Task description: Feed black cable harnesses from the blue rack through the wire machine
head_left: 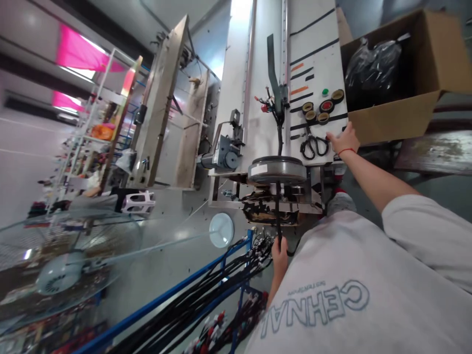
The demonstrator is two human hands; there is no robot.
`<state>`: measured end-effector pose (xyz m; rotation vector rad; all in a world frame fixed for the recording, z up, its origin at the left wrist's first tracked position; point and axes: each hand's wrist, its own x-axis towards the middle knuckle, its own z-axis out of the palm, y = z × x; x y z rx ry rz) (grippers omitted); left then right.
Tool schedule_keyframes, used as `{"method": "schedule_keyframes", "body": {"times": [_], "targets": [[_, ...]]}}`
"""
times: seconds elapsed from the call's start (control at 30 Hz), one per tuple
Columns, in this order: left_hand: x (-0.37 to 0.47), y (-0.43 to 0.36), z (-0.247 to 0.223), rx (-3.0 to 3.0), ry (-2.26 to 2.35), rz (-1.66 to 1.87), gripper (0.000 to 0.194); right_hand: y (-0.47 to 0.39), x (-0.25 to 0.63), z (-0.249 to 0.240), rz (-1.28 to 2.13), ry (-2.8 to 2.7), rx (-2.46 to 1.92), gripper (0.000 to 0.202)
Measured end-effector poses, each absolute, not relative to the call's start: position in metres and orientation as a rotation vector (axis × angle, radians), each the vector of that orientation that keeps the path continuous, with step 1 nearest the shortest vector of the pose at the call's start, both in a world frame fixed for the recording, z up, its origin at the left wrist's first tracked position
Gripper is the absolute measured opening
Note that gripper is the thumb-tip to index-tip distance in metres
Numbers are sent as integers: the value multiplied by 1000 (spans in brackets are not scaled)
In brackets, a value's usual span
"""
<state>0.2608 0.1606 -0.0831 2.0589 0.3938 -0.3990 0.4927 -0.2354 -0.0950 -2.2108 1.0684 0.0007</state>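
Observation:
My left hand (280,253) is closed round the lower end of a black wire harness (278,209), below the front of the workbench. The harness passes up by a round grey-black wheel (276,170) at the bench end. Further along, it lies on the bench, where its branches carry small red and white connectors (264,107). My right hand (342,141) rests at the bench's right edge with thumb and fingers apart, holding nothing I can see. Black-handled scissors (313,147) lie just left of it, and several rolls of tape (326,106) sit above them.
An open cardboard box (393,123) with black plastic bags stands right of the bench (258,137). A grey motor unit (225,153) is fixed at its left. Many black harnesses hang on a blue rack (184,290) at lower left. A large fan (61,273) stands further left.

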Motion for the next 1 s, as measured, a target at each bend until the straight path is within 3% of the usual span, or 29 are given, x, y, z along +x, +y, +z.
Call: {"method": "schedule_keyframes", "body": {"times": [0.2,0.47,0.8,1.0], "targets": [[279,133,-69,2033,452,-356,62,-238,495,-105,-13,1065,-2244,94],[316,113,-78,2098,453,-418,51,-241,495,-109,-76,1075,-2248,94],[332,111,-90,1979,366,-294,55,-242,494,-107,-81,1083,-2214,93],[319,133,-104,2151,203,-796,43,-249,497,-110,-19,1076,-2253,93]]}}
